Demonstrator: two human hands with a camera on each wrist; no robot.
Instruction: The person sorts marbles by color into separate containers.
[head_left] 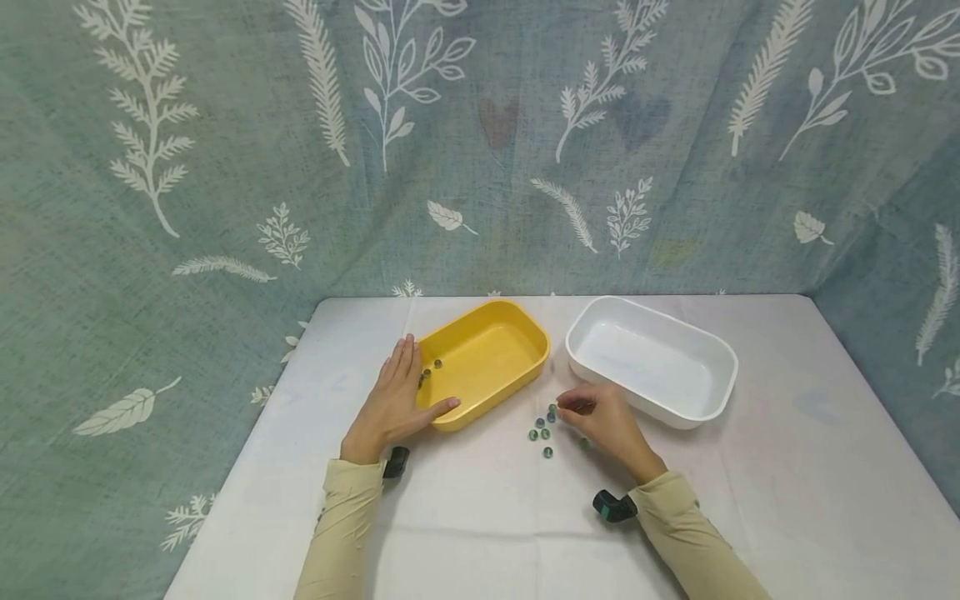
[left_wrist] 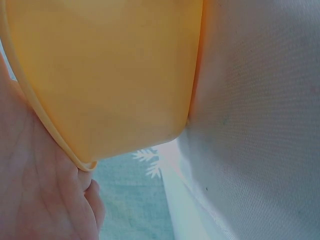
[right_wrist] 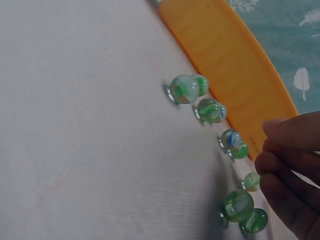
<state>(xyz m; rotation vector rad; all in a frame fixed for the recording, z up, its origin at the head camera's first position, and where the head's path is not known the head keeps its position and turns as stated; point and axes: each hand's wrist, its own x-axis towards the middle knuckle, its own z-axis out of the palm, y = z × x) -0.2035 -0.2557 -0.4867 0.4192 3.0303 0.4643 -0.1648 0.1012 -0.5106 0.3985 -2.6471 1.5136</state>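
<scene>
My left hand (head_left: 395,398) lies over the left end of a yellow tray (head_left: 487,354), fingers straight along the rim and thumb over the near edge. In the left wrist view the palm rests against the tray's rim. A few marbles (head_left: 438,363) lie inside near those fingers. My right hand (head_left: 603,421) is low over the table, fingers loosely bent, with fingertips right beside a group of glass marbles (head_left: 545,434). Up close, the right wrist view shows green and blue swirls in the marbles (right_wrist: 184,89); nothing shows between the fingertips.
A white tray (head_left: 720,392) stands to the right, just beyond my right hand. Another marble (head_left: 585,443) is partly covered by that hand. White cloth covers the table (head_left: 480,517), and a patterned curtain (head_left: 480,200) hangs behind it.
</scene>
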